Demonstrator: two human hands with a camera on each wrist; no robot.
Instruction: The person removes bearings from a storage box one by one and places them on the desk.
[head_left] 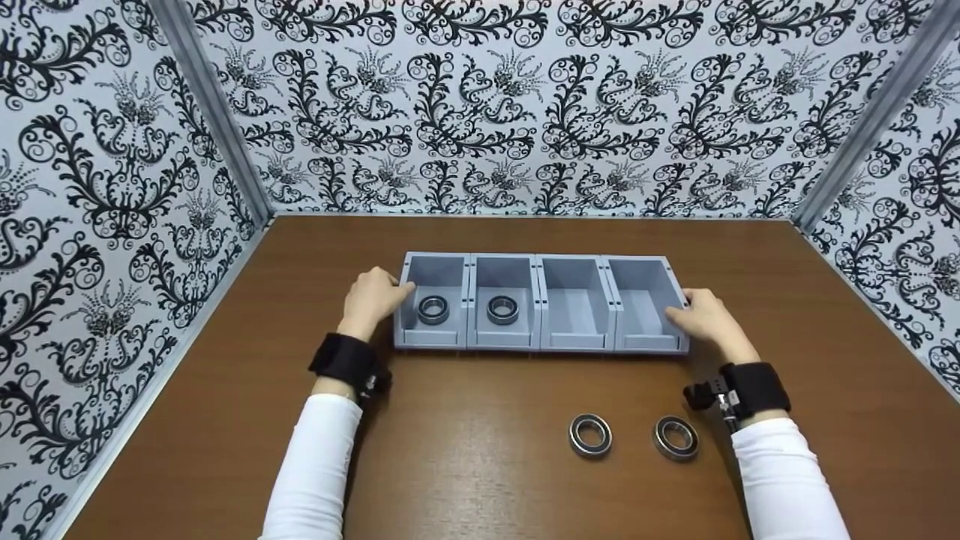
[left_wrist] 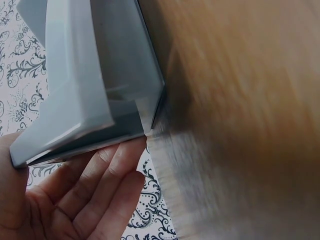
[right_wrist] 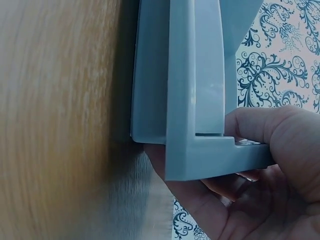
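Observation:
A row of several joined grey storage bins (head_left: 503, 341) stands on the brown table. My left hand (head_left: 372, 301) grips the row's left end, its thumb over the side wall and its fingers along the outside, as the left wrist view shows. At the other end my right hand (head_left: 708, 321) holds the right side wall between thumb and fingers. One ball bearing (head_left: 433, 321) lies in the leftmost bin, and a second bearing (head_left: 502, 321) is in the bin beside it. The two bins on the right hold nothing visible.
In front of the bins, toward the right, a bearing (head_left: 578, 448) lies flat on the table (head_left: 465, 450). Another bearing (head_left: 660, 442) is to its right, near my right forearm. Patterned panels (head_left: 480, 112) enclose the table at the back and sides.

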